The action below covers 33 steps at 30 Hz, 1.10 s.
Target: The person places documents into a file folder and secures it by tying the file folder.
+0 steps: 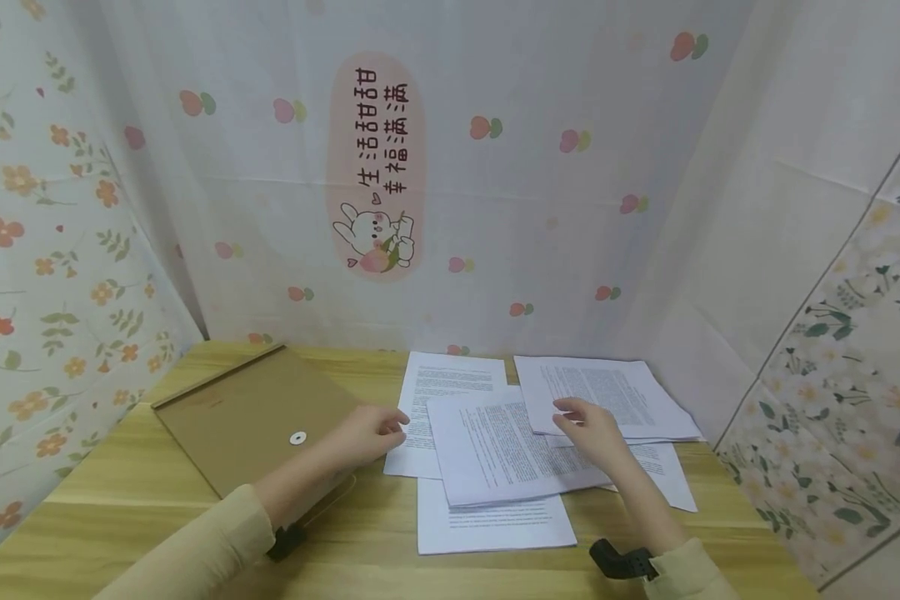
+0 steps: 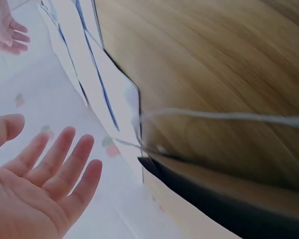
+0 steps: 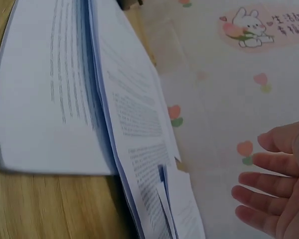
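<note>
The middle paper stack (image 1: 506,454) lies long axis side to side, your left hand (image 1: 377,435) just off its left end; your right hand (image 1: 591,427) looks nearer, above its right; both are empty, fingers relaxed.

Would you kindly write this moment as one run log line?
left hand: empty, near folder and papers | right hand: empty, over papers | papers: printed, overlapping | folder: on table, left of papers

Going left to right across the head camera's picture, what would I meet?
White curtain with orange flowers, flat brown envelope, bare left hand, rear-left white printed sheet, bare right hand, white curtain with pale flowers and green leaves.
</note>
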Tool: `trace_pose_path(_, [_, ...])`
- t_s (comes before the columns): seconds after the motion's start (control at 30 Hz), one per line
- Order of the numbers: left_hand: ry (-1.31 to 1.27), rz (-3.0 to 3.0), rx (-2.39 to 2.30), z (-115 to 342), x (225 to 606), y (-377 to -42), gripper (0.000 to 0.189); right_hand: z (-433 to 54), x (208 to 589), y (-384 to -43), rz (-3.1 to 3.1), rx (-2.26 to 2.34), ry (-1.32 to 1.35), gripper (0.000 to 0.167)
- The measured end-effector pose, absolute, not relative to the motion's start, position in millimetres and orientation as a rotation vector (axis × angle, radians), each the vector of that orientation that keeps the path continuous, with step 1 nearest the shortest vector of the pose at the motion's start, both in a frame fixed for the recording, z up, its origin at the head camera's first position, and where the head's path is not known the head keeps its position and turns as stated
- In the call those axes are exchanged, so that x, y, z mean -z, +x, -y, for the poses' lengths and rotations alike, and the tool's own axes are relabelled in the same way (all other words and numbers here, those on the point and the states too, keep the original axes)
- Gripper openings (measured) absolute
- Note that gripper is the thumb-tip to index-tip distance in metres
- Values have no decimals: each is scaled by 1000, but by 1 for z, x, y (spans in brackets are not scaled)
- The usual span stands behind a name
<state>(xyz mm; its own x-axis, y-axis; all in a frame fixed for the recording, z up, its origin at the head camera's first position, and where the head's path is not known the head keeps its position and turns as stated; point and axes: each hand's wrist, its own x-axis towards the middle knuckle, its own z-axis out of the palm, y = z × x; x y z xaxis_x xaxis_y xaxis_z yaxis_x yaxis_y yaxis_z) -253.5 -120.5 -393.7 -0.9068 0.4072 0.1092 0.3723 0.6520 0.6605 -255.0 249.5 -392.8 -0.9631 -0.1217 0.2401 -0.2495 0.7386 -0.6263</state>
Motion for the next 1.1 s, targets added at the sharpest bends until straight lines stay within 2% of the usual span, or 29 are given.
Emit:
trace_pose_path(0.27, [668, -2674, -1215, 89, 392, -263, 38, -298, 387, -253, 2726, -901, 245, 34])
trace_pose_path(0.53, [542, -2488, -1457, 52, 394, -273, 50, -338, 381, -248, 2738, -820, 128, 35])
trace_pose_path(0.77, [352, -2296, -1721, 22, 401, -287, 51, -371, 379, -253, 2789, -816, 91, 41])
trace_pose_path(1.1, [233, -2060, -1913, -11, 404, -297, 51, -409, 388, -268, 2808, -817, -10, 49])
